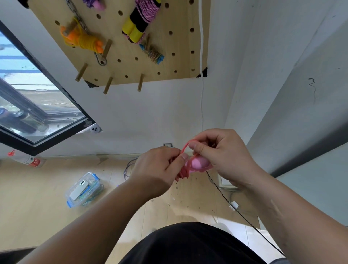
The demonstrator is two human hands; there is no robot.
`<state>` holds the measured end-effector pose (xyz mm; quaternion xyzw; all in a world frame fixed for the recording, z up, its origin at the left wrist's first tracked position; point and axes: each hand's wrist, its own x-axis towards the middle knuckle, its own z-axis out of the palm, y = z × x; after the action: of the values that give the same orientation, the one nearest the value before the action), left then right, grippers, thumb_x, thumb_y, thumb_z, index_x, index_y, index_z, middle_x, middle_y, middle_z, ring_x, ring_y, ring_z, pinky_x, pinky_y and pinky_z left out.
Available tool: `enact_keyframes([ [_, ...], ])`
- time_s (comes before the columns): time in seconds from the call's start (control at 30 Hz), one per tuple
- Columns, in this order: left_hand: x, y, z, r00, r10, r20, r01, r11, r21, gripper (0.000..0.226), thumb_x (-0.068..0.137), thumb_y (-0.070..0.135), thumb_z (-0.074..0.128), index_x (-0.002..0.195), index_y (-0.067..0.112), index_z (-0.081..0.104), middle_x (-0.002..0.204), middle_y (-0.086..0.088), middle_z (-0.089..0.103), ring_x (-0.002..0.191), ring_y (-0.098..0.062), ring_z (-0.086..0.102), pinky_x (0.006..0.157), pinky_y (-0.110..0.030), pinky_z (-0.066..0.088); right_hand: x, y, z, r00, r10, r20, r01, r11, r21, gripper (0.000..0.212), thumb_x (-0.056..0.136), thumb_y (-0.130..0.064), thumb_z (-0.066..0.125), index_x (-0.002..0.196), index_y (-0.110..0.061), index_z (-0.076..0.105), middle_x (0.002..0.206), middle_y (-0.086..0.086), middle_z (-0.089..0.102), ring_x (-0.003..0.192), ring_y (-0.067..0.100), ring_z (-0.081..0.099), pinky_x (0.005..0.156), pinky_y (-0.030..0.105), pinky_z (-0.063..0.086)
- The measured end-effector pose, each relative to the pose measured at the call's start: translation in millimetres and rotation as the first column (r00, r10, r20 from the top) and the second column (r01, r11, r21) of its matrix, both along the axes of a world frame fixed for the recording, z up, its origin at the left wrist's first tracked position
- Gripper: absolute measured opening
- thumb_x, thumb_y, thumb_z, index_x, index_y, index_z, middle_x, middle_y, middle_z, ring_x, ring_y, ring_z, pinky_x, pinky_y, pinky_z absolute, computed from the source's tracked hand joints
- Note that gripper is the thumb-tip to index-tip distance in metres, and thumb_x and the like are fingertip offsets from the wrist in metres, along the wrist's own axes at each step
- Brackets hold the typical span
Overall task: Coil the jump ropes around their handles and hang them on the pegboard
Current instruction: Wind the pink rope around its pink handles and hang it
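Two hands, left hand [158, 169] & right hand [226, 158], w/ one pink jump rope [197, 163]. Four coiled ropes [82, 40] [143, 17] [155, 54] [93, 3] on one pegboard [178, 62]; three bare pegs [81, 72] [107, 85] [140, 83] along its bottom; one box [84, 190], one bottle [26, 159] on floor [37, 207].

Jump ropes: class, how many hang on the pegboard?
4: orange rope left, yellow-handled rope centre, blue rope below it, purple rope cut by the top edge. More may hang out of view.
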<state>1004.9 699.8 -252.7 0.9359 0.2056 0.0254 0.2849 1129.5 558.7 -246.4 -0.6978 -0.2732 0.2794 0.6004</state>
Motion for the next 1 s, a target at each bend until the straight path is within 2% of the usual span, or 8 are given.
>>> enact_keyframes([
  [0.17, 7.9, 9.5, -4.2, 0.993, 0.116, 0.024, -0.118, 0.987, 0.105, 0.049, 0.089, 0.059, 0.033, 0.08, 0.027, 0.069, 0.071, 0.006, 0.065, 0.07, -0.012, 0.059, 0.063, -0.037, 0.051, 9.5, -3.1, -0.5, 0.99, -0.039, 0.136, 0.043, 0.999, -0.024, 0.013, 0.085, -0.01, 0.077, 0.078, -0.022, 0.078, 0.069, -0.008, 0.073, 0.064, 0.002, 0.066, 0.06, 0.018, 0.052],
  [0.23, 8.1, 14.0, -3.0, 0.992, 0.11, 0.057, -0.115, 0.987, 0.108, 0.052, 0.086, 0.061, 0.032, 0.08, 0.026, 0.069, 0.07, 0.006, 0.064, 0.07, -0.013, 0.058, 0.062, -0.036, 0.049, 15.7, -4.8, -1.0, 0.98, -0.019, 0.199, 0.036, 0.996, -0.078, 0.011, 0.085, -0.015, 0.078, 0.079, -0.025, 0.078, 0.07, -0.01, 0.072, 0.066, 0.002, 0.062, 0.061, 0.018, 0.051],
  [0.43, 6.5, 22.0, -2.0, 0.995, 0.003, 0.097, -0.003, 1.0, -0.002, 0.04, 0.089, 0.052, 0.044, 0.081, 0.025, 0.073, 0.067, 0.007, 0.067, 0.068, -0.01, 0.062, 0.061, -0.035, 0.049, 26.3, -6.8, 0.7, 0.991, 0.077, 0.11, -0.07, 0.995, -0.068, 0.012, 0.087, -0.011, 0.075, 0.077, -0.018, 0.078, 0.07, -0.003, 0.074, 0.065, 0.005, 0.065, 0.061, 0.017, 0.049],
  [0.53, 4.7, 25.4, 0.1, 0.992, -0.026, 0.124, 0.028, 0.999, -0.016, 0.035, 0.09, 0.042, 0.049, 0.079, 0.021, 0.075, 0.066, 0.006, 0.068, 0.073, -0.009, 0.063, 0.059, -0.025, 0.046, 28.6, -4.6, -1.0, 0.991, 0.112, 0.067, -0.105, 0.989, -0.108, 0.01, 0.088, -0.014, 0.075, 0.078, -0.013, 0.077, 0.066, -0.004, 0.07, 0.059, 0.002, 0.059, 0.057, 0.014, 0.044],
  [0.67, 1.8, 20.7, 6.1, 0.986, -0.072, 0.148, 0.104, 0.969, -0.226, 0.03, 0.091, 0.028, 0.051, 0.079, 0.012, 0.074, 0.067, -0.002, 0.068, 0.055, -0.017, 0.065, 0.051, -0.032, 0.05, 33.8, -1.9, -2.9, 0.987, 0.16, 0.03, -0.153, 0.975, -0.163, 0.016, 0.088, -0.017, 0.075, 0.072, -0.019, 0.074, 0.069, -0.002, 0.064, 0.062, 0.009, 0.054, 0.062, 0.026, 0.043],
  [0.8, 3.9, 17.8, 6.1, 0.981, 0.048, 0.189, 0.041, 0.898, -0.438, 0.03, 0.089, 0.021, 0.05, 0.081, 0.007, 0.074, 0.068, -0.011, 0.066, 0.052, -0.03, 0.063, 0.043, -0.035, 0.049, 33.3, 3.5, -4.9, 0.95, 0.195, -0.243, -0.229, 0.966, -0.12, 0.018, 0.086, -0.02, 0.076, 0.073, -0.01, 0.069, 0.068, 0.003, 0.065, 0.063, 0.013, 0.058, 0.059, 0.026, 0.046],
  [0.9, 6.0, 11.8, 5.3, 0.983, 0.113, 0.145, -0.018, 0.841, -0.54, 0.034, 0.09, 0.02, 0.046, 0.076, 0.001, 0.07, 0.062, -0.019, 0.062, 0.047, -0.03, 0.057, 0.042, -0.028, 0.042, 27.9, 10.6, -12.9, 0.947, 0.111, -0.301, -0.145, 0.985, -0.094, 0.014, 0.086, -0.018, 0.074, 0.072, -0.017, 0.072, 0.079, 0.006, 0.071, 0.074, 0.018, 0.066, 0.065, 0.033, 0.051],
  [1.0, 9.7, 7.0, 0.7, 0.956, 0.29, 0.035, -0.196, 0.726, -0.659, 0.035, 0.098, 0.021, 0.049, 0.086, -0.007, 0.065, 0.071, -0.034, 0.06, 0.053, -0.031, 0.056, 0.046, -0.028, 0.038, 23.9, 13.0, -16.8, 0.941, -0.009, -0.338, -0.009, 0.999, -0.051, 0.019, 0.094, -0.019, 0.066, 0.076, -0.017, 0.072, 0.075, 0.003, 0.07, 0.065, 0.015, 0.063, 0.058, 0.027, 0.052],
])
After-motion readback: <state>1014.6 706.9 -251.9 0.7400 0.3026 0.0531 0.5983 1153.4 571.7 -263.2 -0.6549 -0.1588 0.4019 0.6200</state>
